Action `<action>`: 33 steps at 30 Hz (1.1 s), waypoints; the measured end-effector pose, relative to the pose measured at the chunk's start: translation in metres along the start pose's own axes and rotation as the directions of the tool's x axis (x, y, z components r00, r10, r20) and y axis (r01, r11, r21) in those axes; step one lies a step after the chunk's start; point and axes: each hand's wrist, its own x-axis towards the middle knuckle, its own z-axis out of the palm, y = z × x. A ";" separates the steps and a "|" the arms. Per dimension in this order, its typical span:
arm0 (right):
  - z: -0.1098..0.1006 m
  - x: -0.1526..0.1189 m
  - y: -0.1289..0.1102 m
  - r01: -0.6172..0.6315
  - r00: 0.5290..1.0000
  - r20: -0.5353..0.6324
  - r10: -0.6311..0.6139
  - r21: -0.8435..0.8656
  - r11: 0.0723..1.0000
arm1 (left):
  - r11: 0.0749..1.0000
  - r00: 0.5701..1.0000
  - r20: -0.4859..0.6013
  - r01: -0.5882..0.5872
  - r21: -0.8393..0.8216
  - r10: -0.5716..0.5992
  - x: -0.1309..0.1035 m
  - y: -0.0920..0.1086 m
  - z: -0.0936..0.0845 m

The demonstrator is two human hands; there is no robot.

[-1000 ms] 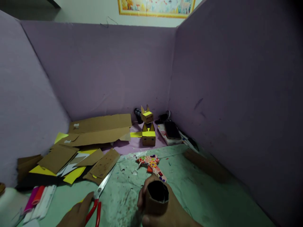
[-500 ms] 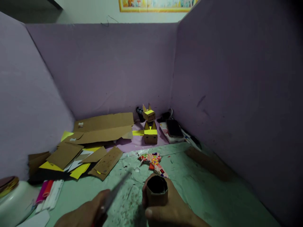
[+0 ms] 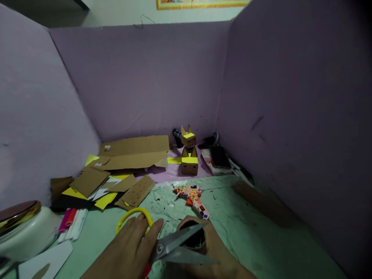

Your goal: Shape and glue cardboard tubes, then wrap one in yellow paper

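Observation:
My left hand (image 3: 124, 248) is closed around a pair of scissors (image 3: 160, 248) with a yellow loop and a red loop. Its blades are spread and reach across the mouth of a short cardboard tube (image 3: 196, 241). That tube stands upright, wrapped by my right hand (image 3: 216, 250), with its dark hollow facing up. I cannot tell whether the blades touch the rim. Just beyond my right hand lies a flower-patterned glue gun (image 3: 194, 197), nozzle to the left.
Cardboard sheets (image 3: 136, 159) and yellow and white scraps (image 3: 106, 200) lie at the back left. Markers (image 3: 72, 224) and a white pot (image 3: 31, 232) sit at left. Two cardboard animal-head figures (image 3: 189, 166) stand at the back, beside a phone (image 3: 220, 157). Purple walls (image 3: 157, 85) enclose the table.
My left hand has moved right, bringing the scissors over the tube, and the blades now show spread apart. The right hand still holds the tube. The view has shifted slightly.

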 end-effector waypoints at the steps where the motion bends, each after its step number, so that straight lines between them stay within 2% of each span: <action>1: 0.000 0.000 -0.003 0.011 1.000 0.008 -0.011 -0.002 1.000 | 1.000 1.000 0.018 -0.001 -0.005 0.001 0.001 0.001 0.000; 5: 0.001 -0.002 -0.014 0.025 0.999 0.037 -0.024 -0.029 0.999 | 1.000 0.997 0.071 -0.004 -0.008 0.005 0.001 -0.001 0.006; 9: 0.001 -0.004 -0.012 0.020 0.999 0.048 -0.016 -0.082 0.996 | 0.999 0.993 0.111 0.039 -0.021 -0.036 -0.002 -0.004 0.012; 16: 0.002 -0.004 -0.011 0.053 0.998 0.051 -0.047 -0.130 0.990 | 0.994 0.991 0.118 0.077 -0.076 -0.068 0.001 0.003 0.010; 21: 0.002 -0.005 -0.007 0.023 0.999 0.028 -0.018 -0.162 0.987 | 0.994 0.993 0.108 0.056 -0.098 -0.045 0.000 0.006 0.006; 27: 0.006 -0.003 -0.004 0.013 1.000 0.014 -0.011 -0.147 0.989 | 0.959 0.986 0.113 0.146 -0.244 -0.122 -0.002 0.007 -0.003; 30: 0.005 -0.003 0.000 0.016 1.000 0.009 -0.015 -0.122 0.992 | 0.962 0.979 0.149 0.171 -0.214 -0.141 -0.002 0.007 -0.001; 33: 0.005 -0.004 0.002 0.032 0.999 -0.003 -0.033 -0.112 0.993 | 0.978 0.984 0.147 0.122 -0.170 -0.098 -0.006 0.006 0.004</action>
